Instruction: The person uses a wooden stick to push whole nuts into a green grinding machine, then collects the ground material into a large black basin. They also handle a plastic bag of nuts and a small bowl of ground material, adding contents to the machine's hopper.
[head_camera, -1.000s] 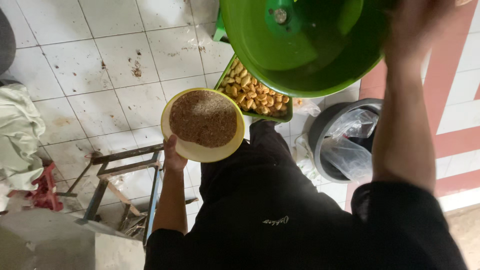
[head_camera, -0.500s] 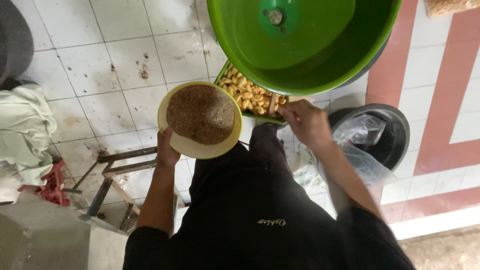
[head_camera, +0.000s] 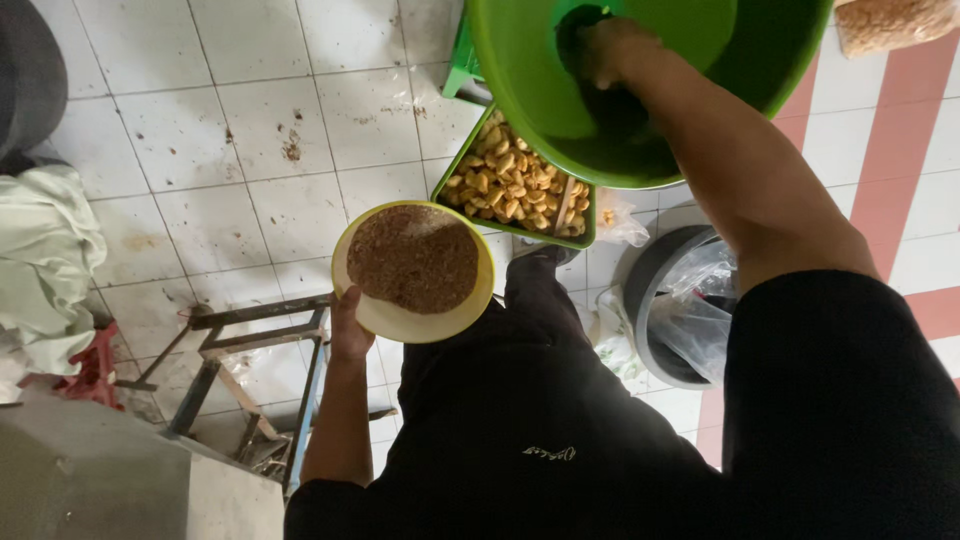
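Biggest thing going on is the green basin up top, a wide round plastic tub in glossy bright green with a darker shaded bottom. The right hand is down inside it, knuckles bent over the dark middle of the floor, but honestly can't tell whether it's gripping anything or how far open it is.

Next size down, the yellow bowl: pale yellow, shallow, round, filled nearly level with fine reddish-brown crumbly stuff. It's held out over the tiled floor, just in front of the person's dark clothes. The left hand has it by the near rim, thumb hooked over the edge and fingers hidden under it.

Just beyond the bowl sits a green rectangular tray, half tucked under the basin, packed with little tan chunks. A grey bin with a clear plastic liner is off to the right.
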